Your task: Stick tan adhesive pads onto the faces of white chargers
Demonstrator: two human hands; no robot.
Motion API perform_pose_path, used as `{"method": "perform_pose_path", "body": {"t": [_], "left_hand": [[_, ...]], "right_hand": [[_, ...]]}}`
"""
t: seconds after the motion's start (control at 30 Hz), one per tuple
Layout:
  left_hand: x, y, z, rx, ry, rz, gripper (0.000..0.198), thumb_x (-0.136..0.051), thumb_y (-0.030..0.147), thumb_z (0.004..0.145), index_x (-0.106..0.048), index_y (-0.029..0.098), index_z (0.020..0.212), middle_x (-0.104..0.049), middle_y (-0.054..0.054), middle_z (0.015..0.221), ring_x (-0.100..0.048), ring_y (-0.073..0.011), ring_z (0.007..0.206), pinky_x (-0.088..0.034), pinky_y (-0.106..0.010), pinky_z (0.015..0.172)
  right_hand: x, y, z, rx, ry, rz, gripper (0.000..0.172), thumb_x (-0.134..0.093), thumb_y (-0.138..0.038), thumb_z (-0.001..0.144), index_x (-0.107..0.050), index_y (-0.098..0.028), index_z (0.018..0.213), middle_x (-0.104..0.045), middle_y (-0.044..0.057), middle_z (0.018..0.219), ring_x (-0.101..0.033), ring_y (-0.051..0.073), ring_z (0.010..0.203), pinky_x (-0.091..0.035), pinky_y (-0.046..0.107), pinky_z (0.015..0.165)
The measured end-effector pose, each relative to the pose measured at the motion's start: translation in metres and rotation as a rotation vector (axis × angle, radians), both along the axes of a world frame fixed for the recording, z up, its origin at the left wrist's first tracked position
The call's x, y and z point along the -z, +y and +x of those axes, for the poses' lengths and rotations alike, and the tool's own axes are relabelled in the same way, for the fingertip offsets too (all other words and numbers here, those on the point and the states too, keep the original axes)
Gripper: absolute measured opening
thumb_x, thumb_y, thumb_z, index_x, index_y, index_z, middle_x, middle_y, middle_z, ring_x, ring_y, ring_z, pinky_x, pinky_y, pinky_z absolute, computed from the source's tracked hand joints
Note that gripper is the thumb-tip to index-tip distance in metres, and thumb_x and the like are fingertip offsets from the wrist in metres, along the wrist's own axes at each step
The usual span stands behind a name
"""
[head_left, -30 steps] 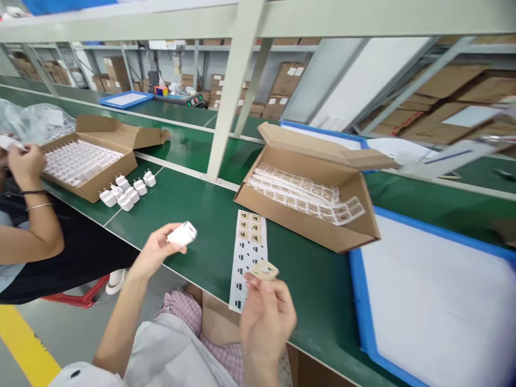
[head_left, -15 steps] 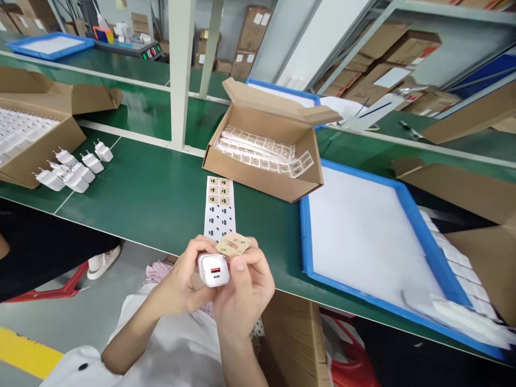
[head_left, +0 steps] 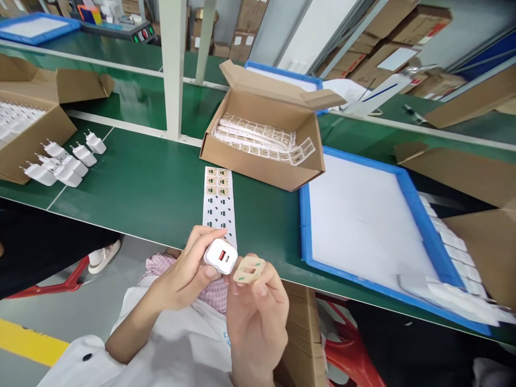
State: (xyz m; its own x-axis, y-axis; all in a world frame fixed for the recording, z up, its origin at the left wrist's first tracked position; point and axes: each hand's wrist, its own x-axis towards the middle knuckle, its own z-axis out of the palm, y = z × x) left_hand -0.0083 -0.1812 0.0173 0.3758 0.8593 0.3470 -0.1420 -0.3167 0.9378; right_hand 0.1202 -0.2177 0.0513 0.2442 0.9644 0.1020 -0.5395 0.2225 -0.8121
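White charger [head_left: 217, 262] and tan sticker [head_left: 242, 272], held at lower centre of the frame.
The left hand [head_left: 184, 279] grips the charger; the right hand [head_left: 260, 309] pinches the sticker's edge, just beside it.

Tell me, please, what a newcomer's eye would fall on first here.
Probably the white charger with its red port, held in the left hand at the lower middle, beside the tan cut-out sticker pinched in the right hand. Next, perhaps, the open cardboard box of label strips beyond them, and the large blue-rimmed tray to the right.
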Motion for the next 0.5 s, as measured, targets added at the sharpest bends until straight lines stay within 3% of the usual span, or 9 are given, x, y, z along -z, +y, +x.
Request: {"method": "perform_pose_path", "body": {"t": [0.1, 0.17, 0.23, 0.3, 0.4, 0.5], "left_hand": [[0.004, -0.009, 0.015, -0.138, -0.062, 0.030, 0.049, -0.061, 0.047, 0.097, -0.049, 0.033, 0.143, -0.047, -0.007, 0.118, -0.055, -0.0229, 0.107, -0.052, -0.036, 0.092], [0.005, -0.016, 0.024, -0.104, -0.117, 0.029, 0.056, -0.062, 0.058, 0.094, -0.051, 0.030, 0.141, -0.047, -0.009, 0.120, -0.054, -0.0273, 0.117, -0.051, -0.042, 0.100], [0.004, -0.021, 0.030, -0.021, -0.131, 0.024, 0.061, -0.053, 0.065, 0.095, -0.046, 0.030, 0.145, -0.046, -0.012, 0.133, -0.046, -0.0332, 0.135, -0.042, -0.053, 0.115], [0.004, -0.024, 0.031, 0.041, -0.106, 0.008, 0.059, -0.050, 0.059, 0.099, -0.038, 0.032, 0.150, -0.044, -0.013, 0.146, -0.038, -0.0335, 0.146, -0.032, -0.056, 0.122], [0.003, -0.021, 0.029, 0.055, -0.127, -0.016, 0.052, -0.059, 0.041, 0.100, -0.037, 0.034, 0.147, -0.054, -0.010, 0.140, -0.053, -0.0270, 0.134, -0.044, -0.045, 0.113], [0.003, -0.015, 0.027, -0.001, -0.082, -0.013, 0.047, -0.063, 0.036, 0.098, -0.042, 0.031, 0.141, -0.059, -0.009, 0.125, -0.062, -0.0233, 0.112, -0.051, -0.036, 0.096]], "right_hand": [[0.001, 0.001, -0.008, 0.106, 0.014, 0.000, 0.026, -0.070, -0.032, 0.092, -0.059, -0.021, 0.071, -0.053, -0.002, 0.074, -0.052, 0.013, 0.068, -0.046, 0.024, 0.062], [0.001, 0.006, -0.012, 0.188, -0.020, -0.001, 0.028, -0.069, -0.033, 0.093, -0.058, -0.021, 0.070, -0.053, -0.002, 0.074, -0.054, 0.014, 0.070, -0.046, 0.025, 0.062], [0.001, 0.015, -0.014, 0.339, -0.079, 0.052, 0.027, -0.067, -0.033, 0.093, -0.058, -0.022, 0.070, -0.053, -0.002, 0.071, -0.053, 0.015, 0.069, -0.046, 0.028, 0.065], [-0.001, 0.026, -0.014, 0.545, -0.154, 0.163, 0.024, -0.068, -0.031, 0.092, -0.059, -0.023, 0.071, -0.051, -0.003, 0.068, -0.051, 0.016, 0.069, -0.046, 0.031, 0.070], [-0.004, 0.041, -0.012, 0.744, -0.249, 0.256, 0.020, -0.073, -0.030, 0.089, -0.061, -0.024, 0.072, -0.049, -0.002, 0.068, -0.050, 0.018, 0.075, -0.044, 0.034, 0.076], [-0.005, 0.049, -0.011, 0.735, -0.319, 0.193, 0.022, -0.074, -0.032, 0.088, -0.062, -0.025, 0.072, -0.047, -0.002, 0.069, -0.051, 0.019, 0.076, -0.043, 0.034, 0.073]]}}
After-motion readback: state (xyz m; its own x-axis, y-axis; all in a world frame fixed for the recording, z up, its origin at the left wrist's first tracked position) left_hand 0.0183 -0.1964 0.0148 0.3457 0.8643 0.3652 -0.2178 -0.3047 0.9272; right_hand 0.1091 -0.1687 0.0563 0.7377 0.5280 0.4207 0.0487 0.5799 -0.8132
